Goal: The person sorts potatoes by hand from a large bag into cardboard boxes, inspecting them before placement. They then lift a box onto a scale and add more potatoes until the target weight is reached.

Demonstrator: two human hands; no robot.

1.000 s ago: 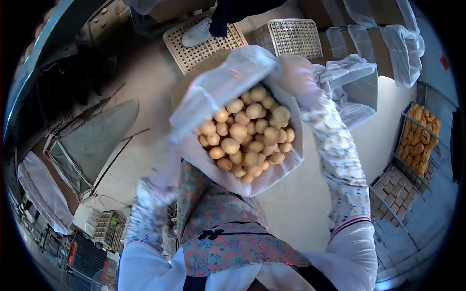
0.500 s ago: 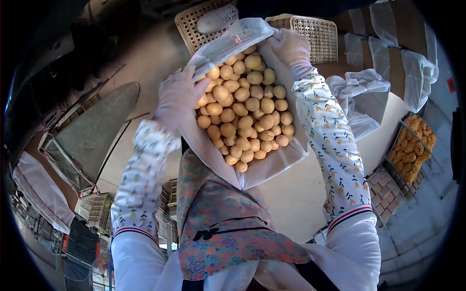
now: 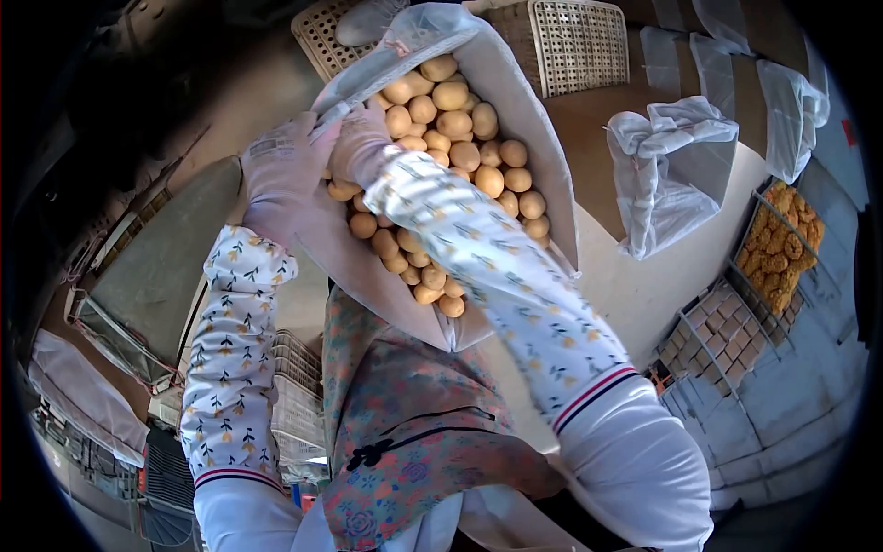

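A whitish translucent bag (image 3: 543, 138), its mouth spread wide, holds many small round tan balls (image 3: 464, 155) that look like little potatoes or baked balls. My left hand (image 3: 279, 170), in a pale glove, grips the left edge of the bag. Right beside it my right hand (image 3: 361, 143), also gloved, is closed on the same edge, its fingertips partly hidden behind the rim. My right sleeve (image 3: 478, 230) crosses over the bag and covers part of the balls.
Beyond the bag stand a tan basket (image 3: 579, 46) and a second basket (image 3: 317, 41) with a shoe beside it. An empty-looking clear bag (image 3: 667, 175) lies at right on the table (image 3: 598, 304). Wire trays of orange-brown pieces (image 3: 782, 248) stand farther right.
My right hand has left the bag's far right rim and crossed leftward to the left edge, beside my left hand. The left hand has shifted left, and the bag with it.
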